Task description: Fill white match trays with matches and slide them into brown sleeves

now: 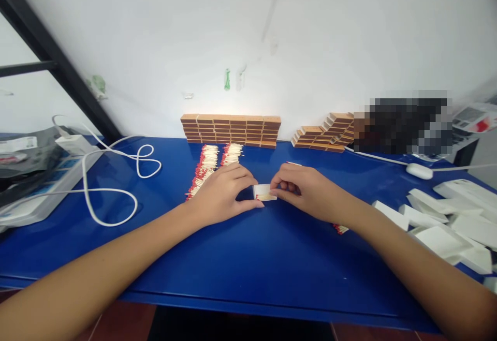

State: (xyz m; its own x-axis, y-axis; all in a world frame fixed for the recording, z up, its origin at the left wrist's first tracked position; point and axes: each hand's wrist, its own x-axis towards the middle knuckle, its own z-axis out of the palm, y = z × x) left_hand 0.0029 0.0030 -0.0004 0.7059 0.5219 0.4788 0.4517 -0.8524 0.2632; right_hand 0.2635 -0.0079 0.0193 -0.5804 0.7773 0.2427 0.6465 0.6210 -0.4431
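Note:
A small white matchbox tray point(264, 192) with matchsticks in it rests on the blue table point(248, 258) between my hands. My left hand point(223, 193) is closed round its left end, thumb and fingers pinching it. My right hand point(305, 190) pinches its right end with curled fingers. Rows of red-tipped matchsticks point(205, 167) lie just behind my left hand. A few more red-tipped matches point(340, 228) show under my right wrist.
Stacked brown matchboxes point(231, 130) line the wall, with a stepped pile of matchboxes point(324, 134) to the right. White empty box sleeves point(446, 224) lie at the right. A white cable point(112, 186) and power strip point(46, 186) occupy the left.

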